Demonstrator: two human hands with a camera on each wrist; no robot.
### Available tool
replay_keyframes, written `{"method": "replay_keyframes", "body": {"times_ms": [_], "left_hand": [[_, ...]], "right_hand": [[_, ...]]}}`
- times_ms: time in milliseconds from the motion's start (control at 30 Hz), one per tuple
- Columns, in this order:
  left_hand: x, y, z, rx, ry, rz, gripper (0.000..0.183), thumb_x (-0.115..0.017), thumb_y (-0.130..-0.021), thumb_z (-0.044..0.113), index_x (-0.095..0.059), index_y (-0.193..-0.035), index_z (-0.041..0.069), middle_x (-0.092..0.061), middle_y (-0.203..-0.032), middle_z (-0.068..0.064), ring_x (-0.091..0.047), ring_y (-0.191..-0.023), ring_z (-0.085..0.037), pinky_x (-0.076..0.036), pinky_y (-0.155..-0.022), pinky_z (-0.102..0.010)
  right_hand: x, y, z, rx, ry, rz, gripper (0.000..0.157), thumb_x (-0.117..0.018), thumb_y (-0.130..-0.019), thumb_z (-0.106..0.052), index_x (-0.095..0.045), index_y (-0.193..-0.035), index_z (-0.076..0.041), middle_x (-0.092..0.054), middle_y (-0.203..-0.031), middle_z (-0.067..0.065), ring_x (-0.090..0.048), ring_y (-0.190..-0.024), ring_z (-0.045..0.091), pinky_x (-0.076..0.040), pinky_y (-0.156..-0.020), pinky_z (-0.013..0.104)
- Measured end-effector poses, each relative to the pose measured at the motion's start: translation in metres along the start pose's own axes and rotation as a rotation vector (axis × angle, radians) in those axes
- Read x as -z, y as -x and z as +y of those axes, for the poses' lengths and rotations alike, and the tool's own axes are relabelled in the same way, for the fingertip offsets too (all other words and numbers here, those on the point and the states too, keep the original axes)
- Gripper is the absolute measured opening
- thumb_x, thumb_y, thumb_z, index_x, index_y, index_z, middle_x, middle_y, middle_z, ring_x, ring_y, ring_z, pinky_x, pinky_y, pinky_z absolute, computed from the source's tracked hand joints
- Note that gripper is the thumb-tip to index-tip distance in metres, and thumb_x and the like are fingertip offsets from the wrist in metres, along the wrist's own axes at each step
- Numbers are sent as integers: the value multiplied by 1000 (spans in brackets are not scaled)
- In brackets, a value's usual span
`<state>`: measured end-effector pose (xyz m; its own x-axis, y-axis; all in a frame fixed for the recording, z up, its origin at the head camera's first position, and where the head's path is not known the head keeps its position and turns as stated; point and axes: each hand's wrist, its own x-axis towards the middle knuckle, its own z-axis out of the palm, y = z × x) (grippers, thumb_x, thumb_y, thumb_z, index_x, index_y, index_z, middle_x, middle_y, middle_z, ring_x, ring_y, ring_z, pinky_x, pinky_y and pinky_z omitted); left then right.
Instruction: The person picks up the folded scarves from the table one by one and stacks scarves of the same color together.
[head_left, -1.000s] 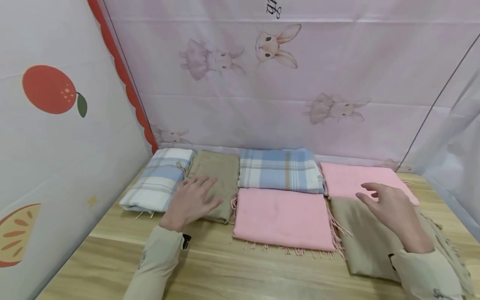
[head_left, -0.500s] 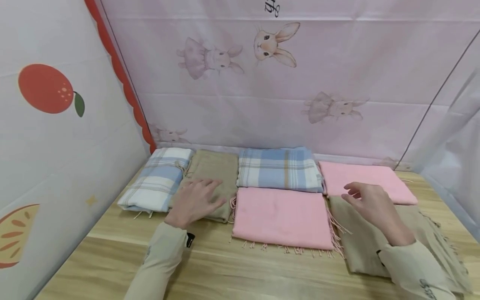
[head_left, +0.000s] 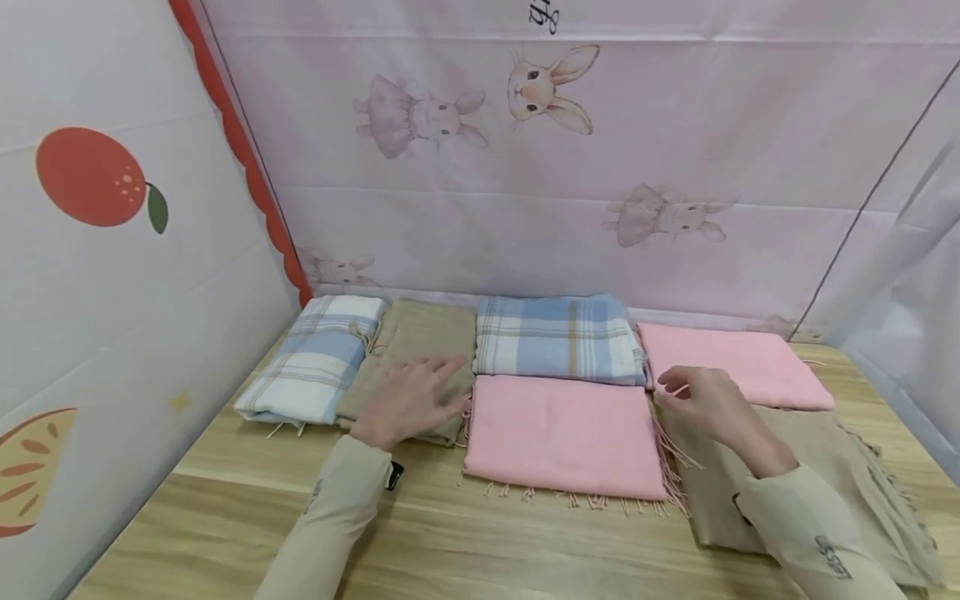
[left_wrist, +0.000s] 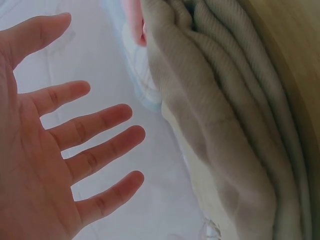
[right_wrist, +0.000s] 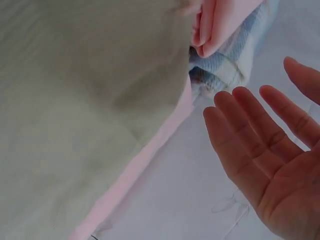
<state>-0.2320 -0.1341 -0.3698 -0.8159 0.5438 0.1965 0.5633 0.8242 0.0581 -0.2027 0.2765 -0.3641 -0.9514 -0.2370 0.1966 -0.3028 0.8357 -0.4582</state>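
Left hand [head_left: 412,402], empty, fingers spread, centre-left of frame; right hand [head_left: 712,407], empty, fingers relaxed, centre-right; between, fringed pink scarf [head_left: 566,437], long axis crosswise; nearer hand undetermined.

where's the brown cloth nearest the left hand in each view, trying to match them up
Head: the brown cloth lies left of centre, partly hidden by the left hand.
Left wrist: it is large, right of centre, running from top edge to bottom.
Right wrist: not visible; what shows is a different brown cloth, nearest the right hand.
Shared landmark: the pale backdrop behind the cloths.
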Motion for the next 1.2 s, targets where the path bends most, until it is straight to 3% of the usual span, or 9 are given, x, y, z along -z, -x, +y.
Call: {"method": "replay_keyframes", "body": {"times_ms": [133,333,500,667,800,1000,1200], "left_hand": [[-2,-5,1,-8,14,-58,67,-60,-98,52,-51,-149,9,-56,-144,-17,-51,-131,-41,-38,-104,-65],[-9,-15,6,-74,65,-85,63,-62,-97,48,-53,-147,11,-56,-143,-13,-49,-133,-38,-37,-106,-63],[-14,-20,10,-97,47,-124,63,-61,-96,52,-54,-146,13,-55,-143,-13,-47,-134,-38,-33,-110,-60],[-18,-24,14,-109,27,-187,70,-59,-94,57,-54,-147,12,-50,-148,-13,-41,-138,-38,-27,-115,-57],[-23,-26,16,-105,11,-238,76,-58,-92,61,-50,-151,14,-47,-152,-11,-38,-140,-37,-23,-116,-56],[-30,-26,18,-86,-4,-261,81,-61,-89,63,-46,-154,17,-45,-154,-9,-37,-142,-34,-21,-116,-55],[-32,-25,20,-92,17,-250,80,-63,-88,61,-48,-153,17,-51,-148,-9,-40,-139,-34,-21,-117,-53]], "right_hand": [[-7,-4,0,-14,-25,-40,22,-71,-90,-9,-71,-104,7,-72,-95,22,-70,-83,37,-56,-75,53],[-17,-5,1,-13,-29,-98,22,-71,-92,-8,-69,-105,9,-70,-97,24,-70,-86,37,-57,-73,51],[-23,-9,0,30,-7,-173,35,-76,-86,-8,-67,-112,12,-68,-94,18,-62,-80,28,-52,-70,45],[-26,-11,-3,61,29,-259,54,-80,-83,-13,-60,-126,13,-63,-118,30,-61,-106,43,-50,-89,56],[-28,-12,-7,43,50,-335,70,-82,-83,-18,-51,-138,12,-46,-140,39,-46,-128,54,-41,-102,63],[-29,-14,-11,-7,74,-421,84,-83,-83,-22,-41,-148,10,-30,-152,39,-35,-136,57,-36,-106,64],[-31,-13,-13,1,93,-438,82,-83,-83,-21,-42,-147,10,-34,-149,41,-35,-135,57,-35,-106,65]]}}
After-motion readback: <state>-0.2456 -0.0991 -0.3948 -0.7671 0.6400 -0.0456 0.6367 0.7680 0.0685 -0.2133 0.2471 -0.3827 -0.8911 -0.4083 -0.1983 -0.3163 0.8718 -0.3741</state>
